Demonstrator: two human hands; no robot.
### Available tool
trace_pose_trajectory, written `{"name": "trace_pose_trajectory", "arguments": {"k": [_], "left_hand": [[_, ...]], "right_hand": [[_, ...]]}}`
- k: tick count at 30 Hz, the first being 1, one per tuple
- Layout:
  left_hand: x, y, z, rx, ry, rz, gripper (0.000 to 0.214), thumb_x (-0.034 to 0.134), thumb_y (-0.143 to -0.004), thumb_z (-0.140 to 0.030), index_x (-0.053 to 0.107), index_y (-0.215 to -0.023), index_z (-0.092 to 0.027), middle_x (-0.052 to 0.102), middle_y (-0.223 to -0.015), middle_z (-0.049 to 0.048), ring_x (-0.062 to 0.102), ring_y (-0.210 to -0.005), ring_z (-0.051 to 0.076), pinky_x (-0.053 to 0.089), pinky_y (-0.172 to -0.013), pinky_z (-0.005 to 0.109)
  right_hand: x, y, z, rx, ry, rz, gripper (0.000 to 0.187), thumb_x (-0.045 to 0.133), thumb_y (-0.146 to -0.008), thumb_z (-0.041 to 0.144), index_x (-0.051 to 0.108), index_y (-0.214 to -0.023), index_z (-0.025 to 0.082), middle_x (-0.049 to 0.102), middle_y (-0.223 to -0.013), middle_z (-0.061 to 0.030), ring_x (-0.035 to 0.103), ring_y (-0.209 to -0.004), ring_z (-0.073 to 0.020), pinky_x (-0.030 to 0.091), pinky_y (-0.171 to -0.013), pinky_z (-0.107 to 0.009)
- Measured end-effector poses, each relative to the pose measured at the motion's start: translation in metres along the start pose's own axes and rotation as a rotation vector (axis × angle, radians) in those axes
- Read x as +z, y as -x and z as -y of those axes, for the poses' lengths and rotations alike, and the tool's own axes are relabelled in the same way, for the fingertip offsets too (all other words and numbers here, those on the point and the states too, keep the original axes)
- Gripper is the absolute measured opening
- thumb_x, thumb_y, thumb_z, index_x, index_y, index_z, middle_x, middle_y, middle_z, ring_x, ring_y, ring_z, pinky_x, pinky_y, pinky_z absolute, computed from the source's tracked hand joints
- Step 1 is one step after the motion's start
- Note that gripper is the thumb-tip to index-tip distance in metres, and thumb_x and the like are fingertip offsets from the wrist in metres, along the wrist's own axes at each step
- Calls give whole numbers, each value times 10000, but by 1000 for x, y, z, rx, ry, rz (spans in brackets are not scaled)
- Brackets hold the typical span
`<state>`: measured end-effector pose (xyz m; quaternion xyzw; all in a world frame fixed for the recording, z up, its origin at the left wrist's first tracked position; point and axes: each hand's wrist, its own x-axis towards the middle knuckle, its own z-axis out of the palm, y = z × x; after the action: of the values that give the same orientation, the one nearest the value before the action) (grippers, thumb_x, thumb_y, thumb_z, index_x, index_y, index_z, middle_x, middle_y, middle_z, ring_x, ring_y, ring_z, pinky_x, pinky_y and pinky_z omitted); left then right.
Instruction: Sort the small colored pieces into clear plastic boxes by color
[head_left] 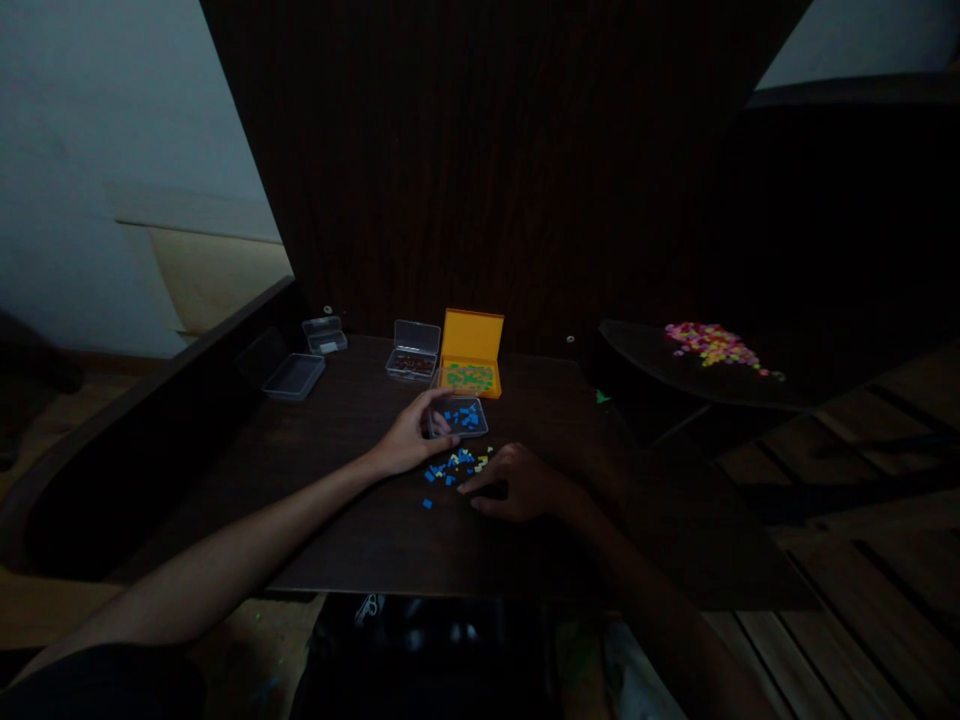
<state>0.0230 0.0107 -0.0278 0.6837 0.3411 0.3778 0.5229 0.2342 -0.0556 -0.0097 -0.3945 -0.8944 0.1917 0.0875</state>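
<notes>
My left hand point(414, 432) grips the left side of a small clear plastic box point(480, 431) with blue pieces point(463, 413) inside. Just in front of that box, a loose pile of blue and pale yellow pieces point(452, 462) is spread on the dark wooden surface. One blue piece point(427, 504) lies apart, closer to me. At the right edge of the pile is my right hand point(519, 485), thumb and forefinger apart and pointing at the pieces. Nothing shows between those fingers.
An open yellow box point(473, 335) with green pieces stands behind. Left of it are a clear box of dark red pieces point(413, 364), another clear box point(295, 377) and a small lidded box point(325, 335). Pink and yellow pieces point(712, 345) lie on the right armrest. A green scrap point(602, 397) sits nearby.
</notes>
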Motion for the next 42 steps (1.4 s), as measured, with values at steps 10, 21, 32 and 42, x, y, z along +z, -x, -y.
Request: {"name": "trace_pose_trajectory", "arguments": {"k": [10, 21, 32, 42], "left_hand": [[-1, 1, 1, -1, 0, 5, 720, 742, -693, -241, 391, -1315, -149, 577, -752, -20, 587, -691, 128, 507, -688, 288], [0, 1, 1, 12, -2, -2, 740, 748, -683, -251, 386, -1320, -149, 573, -755, -17, 581, -705, 139, 502, -709, 305], [-1, 1, -1, 39, -27, -14, 712, 741, -692, -255, 404, -1312, -156, 578, -758, -14, 593, -712, 141, 517, -723, 319], [-1, 0, 1, 40, -21, -11, 720, 744, -689, -270, 401, -1311, -157, 580, -756, -13, 599, -715, 152, 516, -726, 331]], "right_hand": [[-12, 8, -10, 67, 44, -89, 171, 627, -781, 323, 754, -866, 246, 750, -822, -18, 668, -783, -171, 414, -757, -280], [-10, 6, -14, 43, 18, -61, 165, 640, -760, 282, 755, -874, 250, 754, -845, -13, 675, -798, -169, 432, -754, -262], [-5, 2, -11, 185, 183, -76, 388, 580, -828, 437, 643, -1193, 322, 734, -992, -32, 655, -836, -192, 428, -792, -306], [2, 0, -13, 239, 208, -98, 385, 566, -834, 487, 648, -1182, 345, 732, -982, -40, 654, -866, -215, 419, -787, -328]]}}
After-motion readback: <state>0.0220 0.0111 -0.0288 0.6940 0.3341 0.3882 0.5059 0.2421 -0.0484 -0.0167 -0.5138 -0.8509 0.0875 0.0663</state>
